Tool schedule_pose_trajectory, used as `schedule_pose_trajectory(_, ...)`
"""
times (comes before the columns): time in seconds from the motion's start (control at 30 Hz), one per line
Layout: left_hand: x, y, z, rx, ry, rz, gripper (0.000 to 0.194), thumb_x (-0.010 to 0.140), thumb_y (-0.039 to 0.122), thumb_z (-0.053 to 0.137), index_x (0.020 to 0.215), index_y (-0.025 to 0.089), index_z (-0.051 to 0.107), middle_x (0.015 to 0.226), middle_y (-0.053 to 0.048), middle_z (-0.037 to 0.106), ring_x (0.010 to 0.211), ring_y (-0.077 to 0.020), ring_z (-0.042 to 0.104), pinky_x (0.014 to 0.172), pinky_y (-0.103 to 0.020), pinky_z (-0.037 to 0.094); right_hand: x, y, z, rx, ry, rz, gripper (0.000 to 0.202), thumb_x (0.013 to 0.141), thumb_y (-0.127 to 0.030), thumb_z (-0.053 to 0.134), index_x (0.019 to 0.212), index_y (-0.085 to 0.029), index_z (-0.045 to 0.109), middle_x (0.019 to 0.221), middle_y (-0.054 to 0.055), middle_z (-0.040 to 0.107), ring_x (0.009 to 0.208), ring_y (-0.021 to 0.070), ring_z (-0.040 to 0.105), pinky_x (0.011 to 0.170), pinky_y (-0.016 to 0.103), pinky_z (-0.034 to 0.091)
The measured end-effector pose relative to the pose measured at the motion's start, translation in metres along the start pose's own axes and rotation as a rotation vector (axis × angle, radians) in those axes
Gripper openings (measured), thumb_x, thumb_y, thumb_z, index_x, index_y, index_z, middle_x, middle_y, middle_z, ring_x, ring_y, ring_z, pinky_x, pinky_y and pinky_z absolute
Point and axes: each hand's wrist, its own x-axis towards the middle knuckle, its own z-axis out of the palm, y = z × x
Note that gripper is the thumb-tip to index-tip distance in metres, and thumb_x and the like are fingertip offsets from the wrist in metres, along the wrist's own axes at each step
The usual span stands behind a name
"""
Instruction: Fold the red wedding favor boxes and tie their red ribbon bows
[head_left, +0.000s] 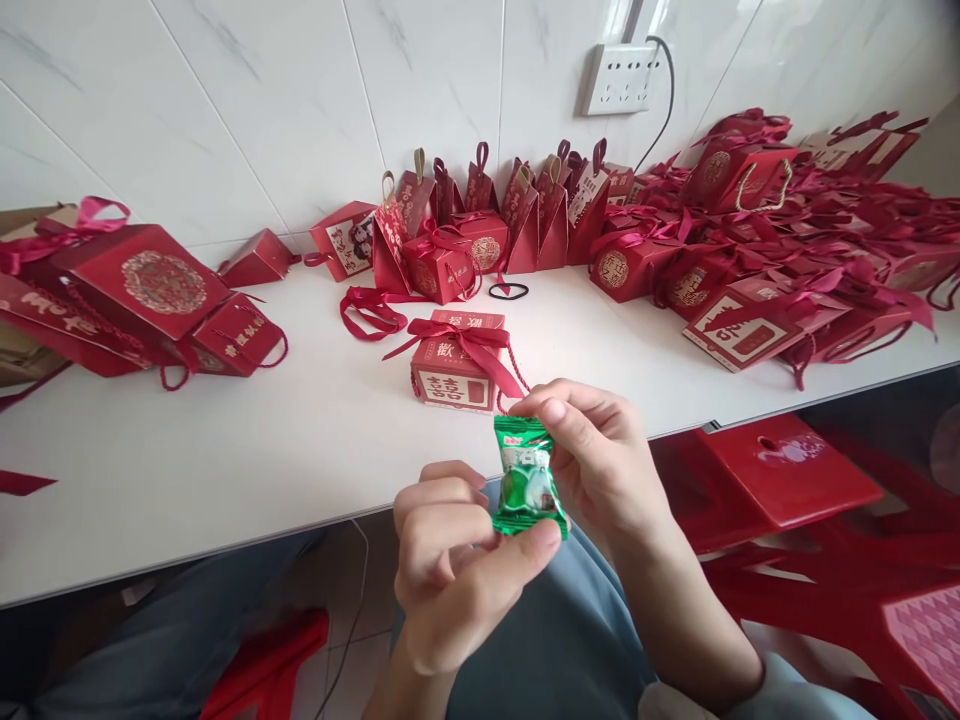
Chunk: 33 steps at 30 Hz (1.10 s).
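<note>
A small green candy packet [527,478] with crimped ends is held upright in front of the table edge. My left hand [457,570] pinches its bottom end between thumb and fingers. At the packet's top right corner, my right hand [600,450] grips with thumb and forefinger. Just behind the packet stands a red gift box [457,365] tied with a ribbon bow and fitted with a red cord handle; its lower right side is partly covered by my right hand.
Red gift boxes crowd the white table [300,460]: a large one [150,280] at left, a row of tall ones [551,215] by the wall, a heap [787,250] at right. A loose ribbon [373,312] and black loop [508,291] lie mid-table. Red stools [795,470] stand below.
</note>
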Motion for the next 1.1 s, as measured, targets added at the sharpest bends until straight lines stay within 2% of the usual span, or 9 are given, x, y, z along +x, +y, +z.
schedule_pose_trajectory(0.23,-0.004,-0.001,-0.007,0.000,-0.069,-0.018,0.016,0.077,0.002,0.069,0.082,0.017,0.066,0.076,0.001,0.044,0.073,-0.0114,0.047,0.061,-0.028,0.054,0.002,0.002,0.003,0.005,0.007,0.018,0.019,0.080,-0.045,0.072,0.075,-0.026,0.074,0.068,-0.003,0.068,0.052,0.0102,0.059,0.050,0.023,0.051)
schedule_pose_trajectory(0.43,-0.006,-0.002,-0.010,0.020,-0.065,-0.020,0.015,0.079,0.004,0.069,0.084,0.018,0.067,0.075,0.001,0.044,0.074,-0.0112,0.048,0.062,-0.027,0.054,0.003,0.004,0.003,-0.002,0.037,0.031,0.022,0.078,-0.044,0.075,0.074,-0.022,0.073,0.067,-0.002,0.066,0.053,0.0100,0.059,0.049,0.020,0.051)
schedule_pose_trajectory(0.63,-0.003,-0.004,-0.009,0.031,-0.072,-0.019,0.017,0.076,0.001,0.069,0.083,0.017,0.066,0.076,0.001,0.044,0.074,-0.0110,0.048,0.063,-0.026,0.053,0.005,0.007,0.003,0.034,-0.036,0.021,0.017,0.082,-0.039,0.072,0.077,-0.023,0.074,0.067,-0.004,0.067,0.052,0.0074,0.059,0.051,0.017,0.051)
schedule_pose_trajectory(0.7,-0.004,-0.007,-0.005,-0.043,0.010,-0.034,0.015,0.078,0.014,0.072,0.090,0.019,0.065,0.078,0.002,0.044,0.072,-0.0114,0.050,0.064,-0.027,0.054,0.005,0.008,0.003,0.031,-0.052,-0.001,0.014,0.083,-0.036,0.072,0.077,-0.023,0.074,0.066,-0.003,0.067,0.053,0.0074,0.059,0.052,0.016,0.050)
schedule_pose_trajectory(0.77,-0.010,-0.008,-0.001,-0.239,0.166,-0.179,0.034,0.079,0.043,0.072,0.103,0.024,0.059,0.083,0.001,0.045,0.071,-0.0125,0.053,0.065,-0.029,0.056,0.004,0.009,0.001,-0.013,-0.068,-0.041,0.012,0.084,-0.032,0.071,0.077,-0.022,0.072,0.067,-0.003,0.067,0.055,0.0073,0.059,0.051,0.015,0.049)
schedule_pose_trajectory(0.83,-0.023,-0.006,0.000,-0.434,0.209,-0.470,0.051,0.076,0.060,0.067,0.112,0.027,0.052,0.089,-0.001,0.050,0.074,-0.0142,0.058,0.065,-0.028,0.056,0.000,0.010,-0.001,-0.166,-0.105,-0.105,0.012,0.084,-0.027,0.070,0.074,-0.021,0.071,0.067,-0.003,0.066,0.057,0.0073,0.058,0.052,0.015,0.048)
schedule_pose_trajectory(0.97,-0.056,0.006,-0.008,-0.533,-0.146,-1.075,0.039,0.081,0.049,0.067,0.105,0.019,0.061,0.092,-0.007,0.067,0.086,-0.0177,0.067,0.076,-0.024,0.054,-0.009,0.019,-0.008,-0.602,-0.274,-0.274,0.007,0.086,-0.021,0.065,0.083,-0.019,0.071,0.067,0.000,0.066,0.059,0.0087,0.060,0.056,0.015,0.048)
schedule_pose_trajectory(1.03,-0.058,0.007,-0.019,-0.524,-0.234,-1.234,0.048,0.076,0.061,0.066,0.094,0.017,0.067,0.084,-0.008,0.070,0.079,-0.0183,0.069,0.071,-0.024,0.055,-0.014,0.027,-0.012,-0.719,-0.395,-0.297,0.009,0.089,-0.021,0.062,0.089,-0.019,0.070,0.070,0.001,0.067,0.060,0.0090,0.062,0.056,0.015,0.048)
schedule_pose_trajectory(1.1,-0.037,0.000,-0.039,-0.391,-0.311,-1.262,0.057,0.065,0.072,0.068,0.080,0.017,0.070,0.069,-0.007,0.070,0.063,-0.0182,0.068,0.057,-0.026,0.053,-0.017,0.035,-0.012,-0.815,-0.526,-0.267,0.010,0.090,-0.020,0.060,0.088,-0.020,0.070,0.074,0.001,0.068,0.063,0.0095,0.064,0.059,0.015,0.049)
